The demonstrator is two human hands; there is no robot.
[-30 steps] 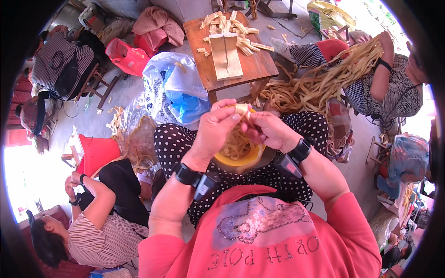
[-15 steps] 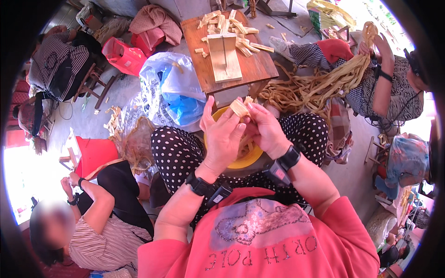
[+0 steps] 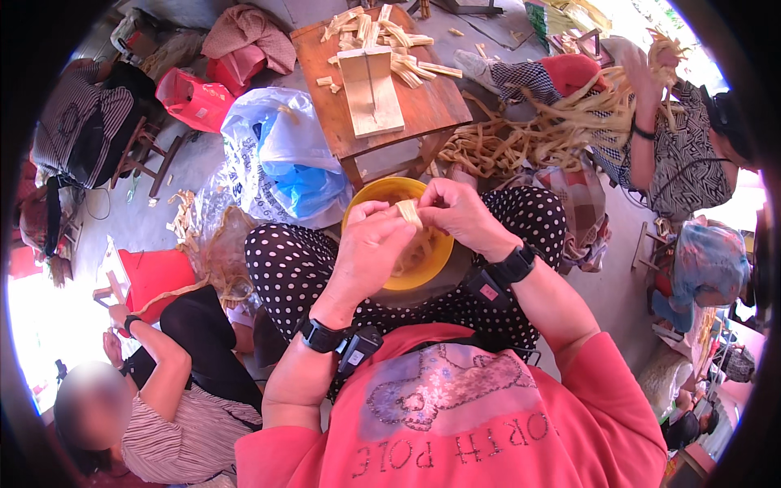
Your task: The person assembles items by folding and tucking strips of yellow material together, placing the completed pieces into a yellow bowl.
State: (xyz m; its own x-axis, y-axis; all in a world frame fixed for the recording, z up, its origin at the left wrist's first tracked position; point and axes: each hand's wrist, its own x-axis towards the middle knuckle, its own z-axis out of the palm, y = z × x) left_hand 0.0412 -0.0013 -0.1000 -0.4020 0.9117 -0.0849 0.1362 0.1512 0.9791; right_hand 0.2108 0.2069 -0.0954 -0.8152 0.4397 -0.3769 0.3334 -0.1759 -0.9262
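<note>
Over a yellow bowl (image 3: 442,267) between my knees, I hold a short, pale yellow, folded flat strip (image 3: 409,214). My left hand (image 3: 366,254) is closed, its fingers and thumb gripping the strip's left side. My right hand (image 3: 465,215) pinches at the strip's right edge, fingertips pressed together. Pale scraps (image 3: 416,254) lie inside the bowl, partly hidden by my left hand. Beyond it, a brown wooden table (image 3: 329,122) carries a light wooden board piece with a slot (image 3: 376,106) and a pile of similar short strips (image 3: 390,37).
A white and blue plastic bag (image 3: 285,154) stands left of the table. Long tan strips (image 3: 496,146) heap on the floor to the right, where a co-worker (image 3: 691,146) handles some. Another co-worker (image 3: 191,431) sits at lower left by a red container (image 3: 159,276).
My hands have come slightly lower and the left fingers, spread before, now curl around the strip. The view has shifted. The co-worker at right has moved the raised strips.
</note>
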